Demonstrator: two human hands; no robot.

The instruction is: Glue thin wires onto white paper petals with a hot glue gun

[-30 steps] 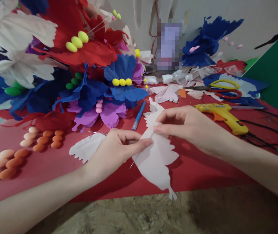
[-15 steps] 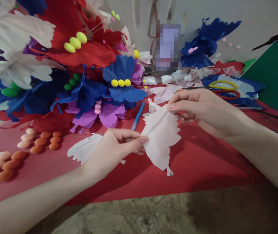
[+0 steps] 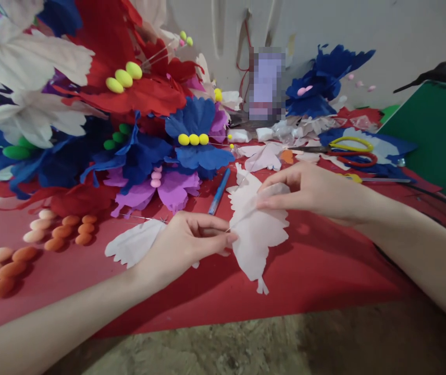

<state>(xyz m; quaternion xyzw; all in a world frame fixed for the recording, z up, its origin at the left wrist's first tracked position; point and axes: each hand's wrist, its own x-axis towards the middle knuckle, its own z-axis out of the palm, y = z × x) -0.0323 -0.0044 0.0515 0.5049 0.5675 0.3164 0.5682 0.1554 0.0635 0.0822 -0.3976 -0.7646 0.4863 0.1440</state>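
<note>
A white butterfly-shaped cut-out (image 3: 252, 252) with scalloped edges hangs tilted between my hands, above the red tabletop (image 3: 324, 276). My left hand (image 3: 184, 239) is closed, pinching it at the left end of its middle line, where a thin wire or thread shows by the fingertips. With thumb and fingers, my right hand (image 3: 305, 192) grips its upper right part, and the cut-out bulges up behind those fingers. Another white cut-out (image 3: 131, 242) lies partly hidden behind my left wrist. Just beyond my left fingers rests a blue pen (image 3: 219, 192).
Red, blue, white and purple butterflies with bead-like bodies, such as a blue butterfly (image 3: 195, 114), crowd the left and back. Orange egg-shaped pieces (image 3: 62, 229) lie in rows at left. Scissors (image 3: 350, 151) and a green board (image 3: 434, 140) are at right.
My right hand has slid down and left along the cut-out's middle, from its far end towards my left hand. My left hand keeps its pinch. The view has shifted slightly.
</note>
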